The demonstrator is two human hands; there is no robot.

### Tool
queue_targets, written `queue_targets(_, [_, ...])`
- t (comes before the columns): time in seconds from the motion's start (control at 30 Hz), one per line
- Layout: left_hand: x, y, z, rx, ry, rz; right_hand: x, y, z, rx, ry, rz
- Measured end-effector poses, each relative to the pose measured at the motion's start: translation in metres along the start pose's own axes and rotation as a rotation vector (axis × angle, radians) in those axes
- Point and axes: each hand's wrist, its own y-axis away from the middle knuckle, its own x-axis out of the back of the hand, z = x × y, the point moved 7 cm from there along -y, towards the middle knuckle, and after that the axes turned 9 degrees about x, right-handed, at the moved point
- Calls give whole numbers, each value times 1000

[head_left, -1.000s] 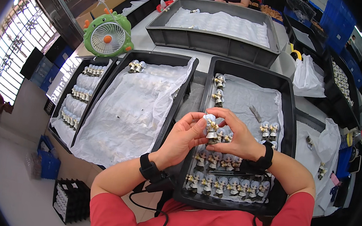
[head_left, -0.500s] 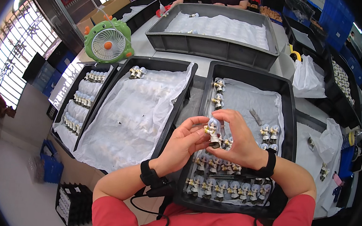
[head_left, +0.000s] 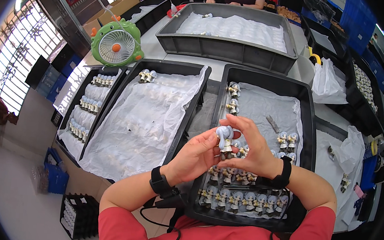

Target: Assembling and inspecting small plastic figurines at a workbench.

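Above the near part of the right-hand black tray [head_left: 308, 125], I hold a small figurine [head_left: 224, 139] upright, with long pale-blue hair, white clothes and dark boots. My left hand [head_left: 194, 156] pinches it from the left side. Curved round its other side is my right hand [head_left: 257, 148], the index finger by the head and the thumb by the boots. The figurine's hair side faces me. Below my hands, rows of similar figurines [head_left: 236, 199] lie on white lining in the tray, partly hidden by my right hand and wrist.
A small grey blade-like piece [head_left: 273, 123] lies in the right tray. To the left stands a paper-lined black tray [head_left: 144, 116] with a few figurines. Beyond are a green fan [head_left: 116, 42] and a large grey bin [head_left: 225, 50]. A co-worker's hand [head_left: 210, 0] rests at its far edge.
The figurine has been turned in my fingers: its face showed before, and now its hair side does. The co-worker's hand at the far bin has shifted right.
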Motion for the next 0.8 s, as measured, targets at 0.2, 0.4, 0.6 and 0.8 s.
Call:
queue_targets(0.2, [1, 1, 1, -9, 27, -50, 0, -2, 0, -25, -35, -29])
queue_targets(0.4, [1, 2, 3, -23, 34, -44, 1, -1, 0, 23, -7, -25])
queue_targets(0.6, [3, 3, 4, -17, 60, -33, 0, -1, 0, 12, -28, -24])
queue_targets(0.8, [5, 3, 5, -24, 76, -25, 6, -4, -6, 65, 44, 11])
